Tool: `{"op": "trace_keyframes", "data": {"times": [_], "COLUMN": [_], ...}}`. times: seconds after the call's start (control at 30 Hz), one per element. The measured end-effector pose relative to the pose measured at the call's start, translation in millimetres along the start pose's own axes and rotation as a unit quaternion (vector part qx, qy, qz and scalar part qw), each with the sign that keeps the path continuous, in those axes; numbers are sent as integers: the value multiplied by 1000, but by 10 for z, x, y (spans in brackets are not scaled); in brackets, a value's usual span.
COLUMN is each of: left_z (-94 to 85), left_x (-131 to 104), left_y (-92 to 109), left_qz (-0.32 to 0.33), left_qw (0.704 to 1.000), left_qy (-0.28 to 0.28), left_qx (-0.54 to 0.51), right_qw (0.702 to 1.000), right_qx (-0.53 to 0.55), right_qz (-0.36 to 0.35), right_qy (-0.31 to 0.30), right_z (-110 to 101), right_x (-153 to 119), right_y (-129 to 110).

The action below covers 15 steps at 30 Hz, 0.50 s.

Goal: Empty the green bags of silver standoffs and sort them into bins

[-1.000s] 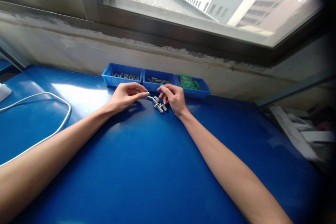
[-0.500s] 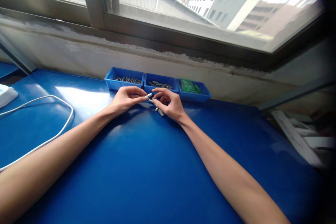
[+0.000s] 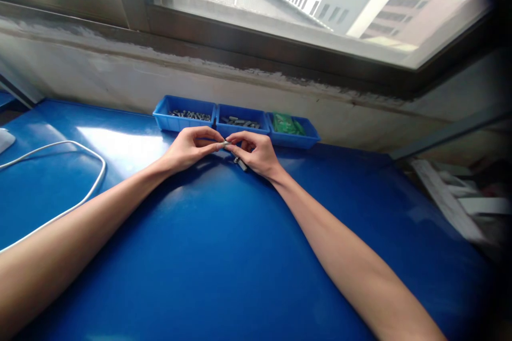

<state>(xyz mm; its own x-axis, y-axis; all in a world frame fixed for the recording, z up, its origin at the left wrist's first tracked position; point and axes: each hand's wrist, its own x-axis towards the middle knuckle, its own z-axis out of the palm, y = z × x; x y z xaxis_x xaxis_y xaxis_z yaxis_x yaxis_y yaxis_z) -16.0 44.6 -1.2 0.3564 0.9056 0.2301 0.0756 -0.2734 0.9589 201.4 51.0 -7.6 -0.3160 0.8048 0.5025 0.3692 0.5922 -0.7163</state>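
Between thumb and fingers of my left hand (image 3: 192, 145) is a small light-grey metal piece (image 3: 225, 143), mostly hidden by the fingertips. My right hand (image 3: 258, 153) is closed in a pinch at that piece's right end, and the two sets of fingertips almost meet. Whether the right fingers also hold a second small part is too hidden to tell. Just below the right fingers, a loose grey metal piece (image 3: 242, 164) lies on the blue table, with a smaller bit at its upper end.
Behind my hands stand three blue bins in a row: one with small metal parts (image 3: 190, 115), one with longer grey pieces (image 3: 240, 122), one with a green bag (image 3: 287, 123). A white cable (image 3: 102, 168) curves across the blue tabletop (image 3: 224, 256) at left. A window frame (image 3: 256, 37) rises beyond.
My right hand has moved in to the left, and its open fingers have closed at the metal piece in my left hand. The view has shifted slightly.
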Motion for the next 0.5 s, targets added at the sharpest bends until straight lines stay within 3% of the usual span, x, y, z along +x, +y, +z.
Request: {"op": "trace_keyframes", "data": {"times": [0.17,0.3,0.4,0.5], "left_z": [46,62,71,80], "left_x": [-17,-27,-22,-19], "left_y": [4,-16,-64,-109], "left_qz": [71,152,201,221], "left_qw": [993,956,926,908], "left_qy": [29,-3,-51,-62], "left_qx": [89,251,317,350], "right_qw": [982,948,938,941], "right_qx": [-105,-181,-222,-244], "right_qz": [-39,-38,-19,-6], "right_qy": [154,261,265,235], "right_z": [-29,-102,-137,-134], "right_x": [13,32,43,43], "right_y": [4,79,124,122]}}
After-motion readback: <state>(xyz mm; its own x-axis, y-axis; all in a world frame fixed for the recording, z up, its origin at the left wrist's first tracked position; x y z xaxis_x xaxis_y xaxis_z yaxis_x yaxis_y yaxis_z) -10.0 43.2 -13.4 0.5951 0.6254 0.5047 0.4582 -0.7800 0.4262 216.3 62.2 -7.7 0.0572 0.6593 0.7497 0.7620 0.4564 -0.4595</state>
